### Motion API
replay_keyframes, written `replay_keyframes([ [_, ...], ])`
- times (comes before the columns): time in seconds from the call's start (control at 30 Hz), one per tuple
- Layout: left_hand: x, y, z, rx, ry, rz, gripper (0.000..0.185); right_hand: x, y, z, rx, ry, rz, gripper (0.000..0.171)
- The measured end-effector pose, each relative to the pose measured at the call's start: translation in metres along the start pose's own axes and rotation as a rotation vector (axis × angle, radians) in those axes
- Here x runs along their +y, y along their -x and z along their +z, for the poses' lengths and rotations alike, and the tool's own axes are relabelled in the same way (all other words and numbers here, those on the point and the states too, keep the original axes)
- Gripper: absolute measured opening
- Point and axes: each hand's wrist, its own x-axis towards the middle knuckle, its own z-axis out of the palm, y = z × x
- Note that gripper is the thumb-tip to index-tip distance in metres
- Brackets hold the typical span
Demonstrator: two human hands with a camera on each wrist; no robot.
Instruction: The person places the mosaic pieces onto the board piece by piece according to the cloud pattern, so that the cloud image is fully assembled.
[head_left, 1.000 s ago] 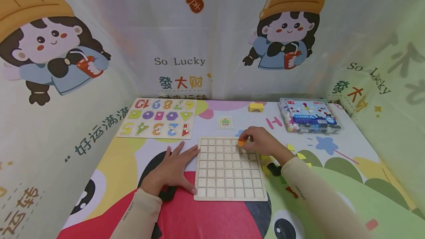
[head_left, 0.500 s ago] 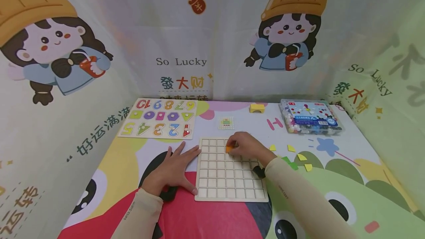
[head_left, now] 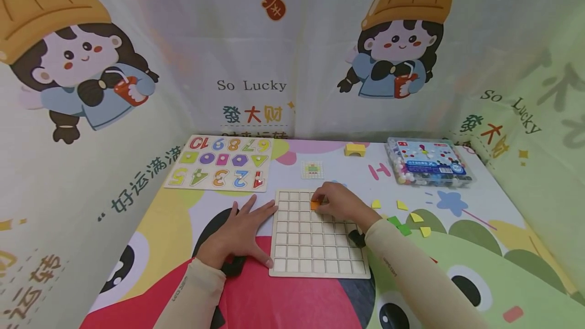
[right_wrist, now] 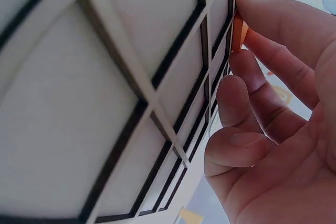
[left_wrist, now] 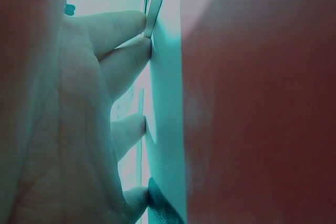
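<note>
A pale wooden grid board (head_left: 299, 253) lies flat in front of me. My left hand (head_left: 236, 232) rests beside it with fingers spread, fingertips and thumb at its left edge. In the left wrist view the straight fingers of the left hand (left_wrist: 79, 98) show against the surface. Over the upper part of the board, my right hand (head_left: 340, 201) pinches a small orange tile (head_left: 314, 206) between thumb and fingers, in the second row of cells. From the right wrist, the orange tile (right_wrist: 239, 31) looks tilted on edge against the grid; its lower fingers are curled.
Yellow pieces (head_left: 416, 217) and green tiles (head_left: 404, 229) lie right of the board. Behind it are a small pattern card (head_left: 313, 170), a yellow arch block (head_left: 355, 150) and a clear bead box (head_left: 429, 161). A number puzzle (head_left: 219, 162) lies back left.
My right hand has moved left and slightly nearer with the orange tile, from the board's top row to the second row, then stayed there. The left hand has kept its place.
</note>
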Motion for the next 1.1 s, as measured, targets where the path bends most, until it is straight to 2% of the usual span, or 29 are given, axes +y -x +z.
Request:
replay_keyframes([
  [0.2,0.0,0.0,0.0,0.004,0.008,0.003,0.129,0.002,0.0,0.002,0.005,-0.017,0.003,0.018],
  [0.33,-0.001,0.0,0.001,0.007,0.007,-0.001,0.129,0.003,0.002,0.001,0.004,-0.038,0.018,0.026],
  [0.57,-0.001,-0.001,0.001,0.009,0.008,0.004,0.13,0.009,0.021,-0.017,0.051,-0.088,0.085,0.038],
  [0.77,0.001,0.001,0.0,0.008,0.016,-0.006,0.13,0.03,0.049,-0.036,0.104,-0.058,0.093,0.041],
  [1.1,0.003,0.0,0.0,0.006,0.015,0.011,0.13,0.083,0.096,-0.066,0.163,0.001,0.192,0.042],
])
